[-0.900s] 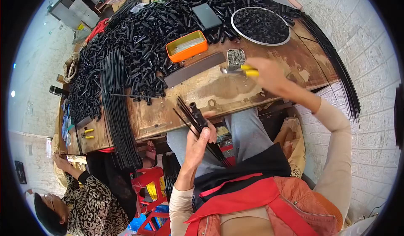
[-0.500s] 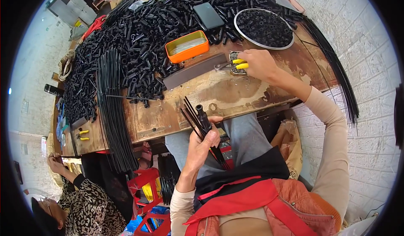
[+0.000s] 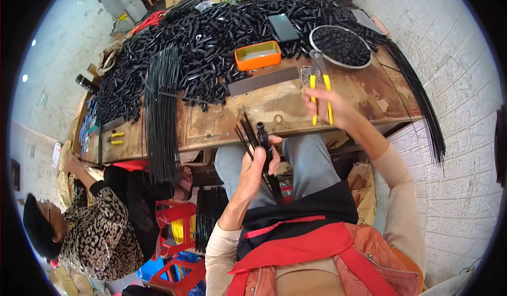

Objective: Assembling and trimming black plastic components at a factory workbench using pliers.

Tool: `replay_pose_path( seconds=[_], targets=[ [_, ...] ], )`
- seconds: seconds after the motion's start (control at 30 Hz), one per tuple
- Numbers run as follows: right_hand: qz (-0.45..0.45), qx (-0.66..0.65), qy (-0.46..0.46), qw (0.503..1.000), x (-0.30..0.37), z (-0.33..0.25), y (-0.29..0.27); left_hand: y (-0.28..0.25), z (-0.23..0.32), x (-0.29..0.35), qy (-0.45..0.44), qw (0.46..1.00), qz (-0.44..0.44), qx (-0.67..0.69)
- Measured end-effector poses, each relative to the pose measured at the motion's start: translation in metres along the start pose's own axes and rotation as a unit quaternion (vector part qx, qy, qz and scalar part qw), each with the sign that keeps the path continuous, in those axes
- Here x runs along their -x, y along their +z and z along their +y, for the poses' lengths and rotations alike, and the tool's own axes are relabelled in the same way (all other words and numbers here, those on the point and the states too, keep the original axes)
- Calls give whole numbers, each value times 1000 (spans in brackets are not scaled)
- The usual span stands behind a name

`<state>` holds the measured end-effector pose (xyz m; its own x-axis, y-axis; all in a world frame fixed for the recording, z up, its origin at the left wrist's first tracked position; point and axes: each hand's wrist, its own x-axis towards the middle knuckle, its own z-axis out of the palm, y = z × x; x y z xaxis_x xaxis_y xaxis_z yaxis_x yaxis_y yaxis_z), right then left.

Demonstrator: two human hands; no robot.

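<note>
Now the right hand [image 3: 340, 108], fingers curled round upright yellow-handled pliers [image 3: 327, 85], has uncovered the square container [image 3: 304, 75]; the left hand [image 3: 252, 173] clasps black rods [image 3: 272, 184].

A small hand-assembly workshop, by the look of it: a worn wooden desk [image 3: 208, 137] bears a sprawling heap of black tubes [image 3: 211, 45], bundled black rods [image 3: 162, 106] and a round tray [image 3: 355, 67] full of small parts. Yellow-handled pliers [image 3: 327, 87], a second worker [image 3: 100, 227] and red stools [image 3: 171, 214] also show it.
</note>
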<state>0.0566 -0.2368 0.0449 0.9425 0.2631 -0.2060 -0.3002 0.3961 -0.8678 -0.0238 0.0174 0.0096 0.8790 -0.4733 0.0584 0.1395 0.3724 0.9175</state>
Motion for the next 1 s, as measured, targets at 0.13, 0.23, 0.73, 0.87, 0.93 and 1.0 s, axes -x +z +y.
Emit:
replay_pose_path(
  seconds=[0.13, 0.23, 0.73, 0.87, 0.93, 1.0],
  targets=[
    [-32, 31, -24, 999, 43, 42, 40, 12, 15, 4, 8, 997, 19, -71],
    [-40, 23, -69, 997, 66, 57, 70, 21, 20, 10, 29, 996, 49, -63],
    [-13, 113, -193, 975, 89, 64, 64, 34, 11, 6, 16, 996, 24, -83],
    [-39, 112, -235, 965, 93, 60, 61, 37, 9, 4, 7, 997, 4, -77],
    [-63, 13, -220, 973, 94, 63, 60, 39, 8, 3, 2, 997, -15, -75],
    [-48, 51, -242, 968, 95, 61, 60, 40, 6, 2, 4, 997, -6, -72]
  ],
)
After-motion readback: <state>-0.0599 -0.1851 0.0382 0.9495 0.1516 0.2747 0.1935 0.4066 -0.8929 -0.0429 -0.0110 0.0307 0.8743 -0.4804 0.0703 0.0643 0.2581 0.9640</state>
